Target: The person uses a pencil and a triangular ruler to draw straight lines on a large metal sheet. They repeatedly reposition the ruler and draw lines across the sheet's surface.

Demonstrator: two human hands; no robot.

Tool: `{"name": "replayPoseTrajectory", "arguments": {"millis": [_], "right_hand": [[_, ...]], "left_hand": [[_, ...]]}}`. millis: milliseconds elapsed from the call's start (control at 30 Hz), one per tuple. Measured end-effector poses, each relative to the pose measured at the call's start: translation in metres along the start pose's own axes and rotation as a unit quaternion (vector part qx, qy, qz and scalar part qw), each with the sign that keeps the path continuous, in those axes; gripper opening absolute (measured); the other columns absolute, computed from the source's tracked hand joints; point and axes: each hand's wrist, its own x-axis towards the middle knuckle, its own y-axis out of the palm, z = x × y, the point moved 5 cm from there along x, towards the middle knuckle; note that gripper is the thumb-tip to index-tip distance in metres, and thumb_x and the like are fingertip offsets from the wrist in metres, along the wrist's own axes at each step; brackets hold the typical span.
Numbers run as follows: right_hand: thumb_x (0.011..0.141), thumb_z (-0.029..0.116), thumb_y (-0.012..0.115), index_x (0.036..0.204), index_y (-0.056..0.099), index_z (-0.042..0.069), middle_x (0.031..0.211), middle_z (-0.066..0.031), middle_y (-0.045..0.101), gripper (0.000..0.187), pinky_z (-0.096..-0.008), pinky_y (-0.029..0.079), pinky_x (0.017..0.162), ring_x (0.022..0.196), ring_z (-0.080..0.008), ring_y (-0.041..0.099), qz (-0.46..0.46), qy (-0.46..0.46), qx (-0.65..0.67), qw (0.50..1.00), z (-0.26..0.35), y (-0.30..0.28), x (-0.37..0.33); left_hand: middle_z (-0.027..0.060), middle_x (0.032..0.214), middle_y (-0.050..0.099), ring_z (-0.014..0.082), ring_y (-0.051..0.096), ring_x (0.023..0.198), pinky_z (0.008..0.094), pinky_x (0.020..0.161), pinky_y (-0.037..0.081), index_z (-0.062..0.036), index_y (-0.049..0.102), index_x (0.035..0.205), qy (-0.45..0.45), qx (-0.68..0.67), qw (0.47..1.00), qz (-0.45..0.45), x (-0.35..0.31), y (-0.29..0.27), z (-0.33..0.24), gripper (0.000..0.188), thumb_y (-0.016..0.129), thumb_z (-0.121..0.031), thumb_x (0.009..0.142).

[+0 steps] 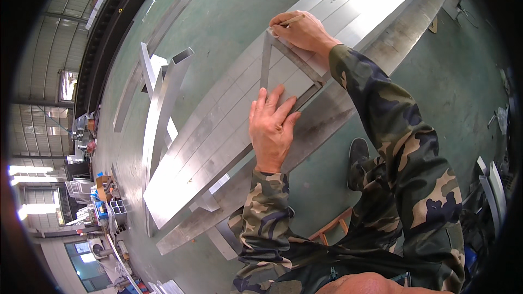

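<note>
Several silvery metal tubes [212,117] lie side by side, with thin lines crossing their tops. On them rests a triangular set square [297,62] with an open middle. My left hand [271,130] lies on the tubes with fingers stretched out and apart, touching the near side of the square. At the square's far corner, my right hand [305,31] is closed round a thin tan pencil [296,20]. The pencil's tip is hidden by my fingers.
A long metal beam [321,128] runs beneath the tubes on my side. To the left stands a hollow rectangular tube [173,79] among other metal pieces. An orange wooden frame [333,227] is on the green floor near my legs. Dark beams [103,38] line the far left.
</note>
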Motion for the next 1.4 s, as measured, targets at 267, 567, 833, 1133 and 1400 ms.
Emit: {"name": "replayPoseTrajectory", "arguments": {"millis": [267,567,833,1133,1400], "right_hand": [[0.093,0.03,0.069,0.105,0.084,0.013,0.098,-0.0094,0.081,0.025,-0.042,0.059,0.085,0.093,-0.0332,0.075,0.014,-0.047,0.001,0.999,-0.001,-0.015,-0.007],[0.092,0.023,0.069,0.101,0.083,0.008,0.085,-0.0113,0.079,0.023,-0.0404,0.058,0.075,0.077,-0.0314,0.072,0.068,-0.058,-0.032,0.995,0.026,-0.053,-0.049],[0.09,0.019,0.071,0.094,0.082,0.005,0.079,-0.0151,0.075,0.018,-0.0417,0.057,0.071,0.072,-0.0346,0.071,0.121,-0.089,-0.038,0.988,0.041,-0.095,-0.105],[0.114,0.021,0.064,0.129,0.077,0.003,0.095,-0.0046,0.078,0.026,-0.0265,0.053,0.061,0.072,-0.0086,0.065,-0.057,0.099,0.125,0.986,-0.025,-0.19,-0.284],[0.116,0.025,0.061,0.133,0.073,0.004,0.098,-0.0076,0.078,0.03,-0.0301,0.054,0.06,0.073,-0.0131,0.067,-0.052,0.411,0.058,0.908,-0.195,-0.135,-0.567]], "left_hand": [[0.0076,0.147,0.073,0.0393,0.056,0.15,0.0525,0.124,0.04,-0.0133,0.086,0.121,-0.003,-0.005,1.0,0.0,0.003,0.0,-0.004,0.031,0.087,-0.017,0.09],[0.0057,0.151,0.072,0.0389,0.055,0.152,0.0544,0.127,0.037,-0.0163,0.086,0.125,-0.003,-0.006,1.0,-0.01,0.004,0.001,0.005,0.034,0.087,-0.02,0.092],[0.0038,0.151,0.072,0.0378,0.057,0.15,0.0524,0.126,0.039,-0.0187,0.085,0.128,0.006,0.01,1.0,-0.015,0.007,-0.002,0.007,0.036,0.087,-0.022,0.092],[0.0031,0.152,0.072,0.0365,0.057,0.15,0.0504,0.125,0.041,-0.02,0.085,0.129,0.01,0.003,1.0,-0.02,0.0,0.01,0.011,0.036,0.087,-0.024,0.093],[0.0037,0.148,0.072,0.0401,0.059,0.145,0.051,0.12,0.046,-0.02,0.085,0.126,0.048,0.025,0.997,-0.049,0.012,0.012,0.017,0.035,0.085,-0.028,0.092]]}}
